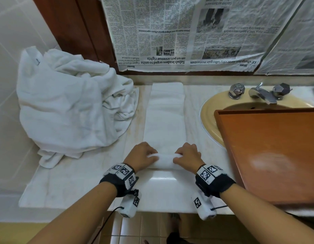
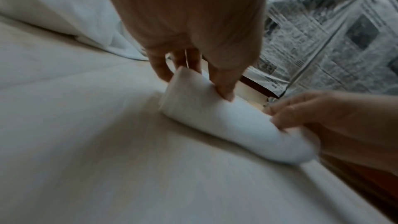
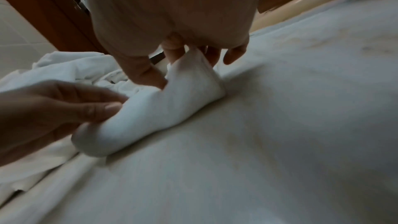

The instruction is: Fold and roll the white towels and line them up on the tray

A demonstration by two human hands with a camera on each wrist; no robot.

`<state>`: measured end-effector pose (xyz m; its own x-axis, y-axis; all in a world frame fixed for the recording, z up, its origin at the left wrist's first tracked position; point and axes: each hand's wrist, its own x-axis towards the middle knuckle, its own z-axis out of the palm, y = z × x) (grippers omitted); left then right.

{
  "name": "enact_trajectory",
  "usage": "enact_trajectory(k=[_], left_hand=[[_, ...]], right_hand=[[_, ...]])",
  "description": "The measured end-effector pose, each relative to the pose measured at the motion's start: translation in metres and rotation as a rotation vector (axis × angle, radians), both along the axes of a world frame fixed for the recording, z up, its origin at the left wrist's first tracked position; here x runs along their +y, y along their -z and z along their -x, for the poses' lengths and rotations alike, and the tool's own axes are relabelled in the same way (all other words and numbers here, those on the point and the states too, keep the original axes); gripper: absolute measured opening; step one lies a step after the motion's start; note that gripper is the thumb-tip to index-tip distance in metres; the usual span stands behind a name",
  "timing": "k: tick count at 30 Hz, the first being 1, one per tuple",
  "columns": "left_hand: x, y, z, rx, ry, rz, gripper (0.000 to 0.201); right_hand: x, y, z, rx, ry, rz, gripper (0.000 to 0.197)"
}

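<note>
White towel [image 1: 164, 117] lies folded in a long strip down the middle of the surface [image 1: 195, 110], its near end wound into a roll [image 1: 165, 161] close to the front edge. The left hand [image 1: 141, 155] and right hand [image 1: 187, 156] each curl fingers over one end of the roll. From the head view the fingertips are hidden behind the knuckles. The left wrist view shows the left fingers [image 2: 224, 89] pressing into the roll's top at its flat end, and the right wrist view shows the right fingers [image 3: 174, 52] tucked behind the bunched end. A heap [image 1: 71, 103] of loose towels fills the left back corner. The wooden tray [image 1: 276, 152] sits at the right edge, partly over the sink [image 1: 210, 110]. Newspaper [image 1: 188, 32] covers the wall behind.
</note>
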<state>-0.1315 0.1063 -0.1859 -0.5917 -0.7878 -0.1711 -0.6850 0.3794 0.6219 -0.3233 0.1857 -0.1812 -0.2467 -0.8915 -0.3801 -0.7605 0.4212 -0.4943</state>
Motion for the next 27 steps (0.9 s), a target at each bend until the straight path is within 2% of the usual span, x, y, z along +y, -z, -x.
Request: enact_trajectory(k=[3, 5, 8, 9, 14, 16, 18, 20, 22, 25, 27], left_hand=[[0.005, 0.006, 0.006, 0.052, -0.039, 0.262, 0.017], [0.014, 0.005, 0.008, 0.058, 0.018, 0.386, 0.011], [0.028, 0.011, 0.006, 0.075, 0.153, 0.539, 0.007], [0.031, 0.013, 0.004, 0.053, 0.195, 0.57, 0.015], [0.03, 0.028, 0.0, -0.085, 0.274, 0.684, 0.048], [0.026, 0.029, 0.003, -0.117, 0.258, 0.655, 0.057], [0.019, 0.026, 0.006, -0.172, 0.251, 0.551, 0.054], [0.012, 0.015, 0.008, -0.201, 0.246, 0.4, 0.048], [0.005, 0.003, 0.006, -0.127, 0.221, 0.243, 0.051], [-0.006, -0.005, 0.004, -0.071, 0.196, -0.028, 0.041], [-0.009, -0.001, 0.008, -0.087, 0.146, -0.058, 0.041]], right_hand=[[0.0, 0.001, -0.006, 0.133, 0.038, 0.118, 0.017], [0.004, -0.002, -0.015, 0.289, -0.062, 0.209, 0.012], [0.015, 0.002, -0.025, 0.392, -0.172, 0.321, 0.02], [0.02, 0.005, -0.027, 0.413, -0.172, 0.349, 0.025], [0.028, 0.011, -0.028, 0.514, -0.21, 0.295, 0.039], [0.025, 0.011, -0.025, 0.569, -0.239, 0.285, 0.045], [0.02, 0.008, -0.021, 0.561, -0.254, 0.279, 0.045], [0.014, 0.003, -0.014, 0.487, -0.278, 0.248, 0.037], [0.011, -0.001, -0.002, 0.332, -0.274, 0.193, 0.038], [0.01, -0.008, 0.013, -0.144, -0.046, 0.128, 0.029], [0.008, -0.009, 0.019, -0.343, 0.101, 0.116, 0.016]])
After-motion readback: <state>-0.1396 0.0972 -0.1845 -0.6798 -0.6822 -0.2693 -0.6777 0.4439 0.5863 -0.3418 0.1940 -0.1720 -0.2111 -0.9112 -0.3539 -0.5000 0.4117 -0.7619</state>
